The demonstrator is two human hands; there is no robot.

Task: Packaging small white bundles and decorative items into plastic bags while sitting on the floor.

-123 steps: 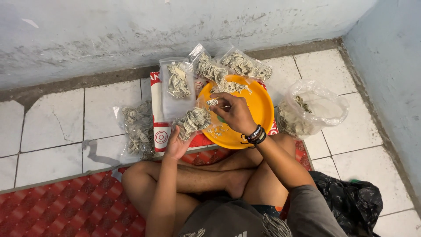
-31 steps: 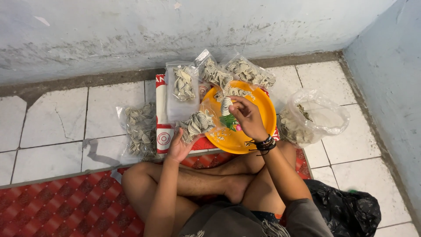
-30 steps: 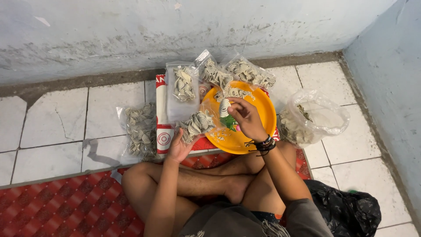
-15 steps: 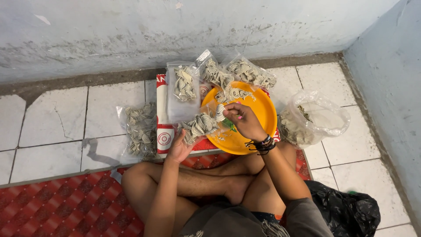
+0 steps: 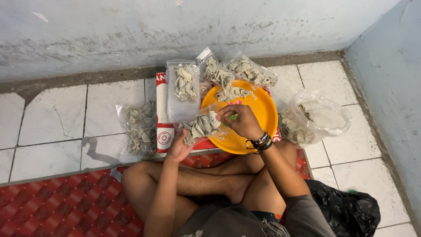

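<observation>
Left hand (image 5: 179, 149): your palm cups the underside of a small clear bag (image 5: 201, 126) of pale coiled snack pieces; the grip is closed on the bag's lower end, which keeps its mouth facing your other hand.
Right hand (image 5: 242, 121): your fingers are pinched together at the bag's open end, with a small green item (image 5: 233, 116) just visible between them; what that item is cannot be told.
Bag position: held in the air above the near-left rim of the orange plate (image 5: 263, 115), so anything dropped would land on the plate, by judgement.
Plate contents: a few loose coils lie at its far edge.
Filled bags (image 5: 215, 72): three lie fanned out beyond the plate, toward the wall, apart from the working area.
Supply: a large clear sack (image 5: 312, 118) rests on the tiled floor (image 5: 57, 118) just right of the plate; another bag of coils (image 5: 140, 128) lies left.
Seating: you sit cross-legged on a red patterned mat (image 5: 66, 206).
</observation>
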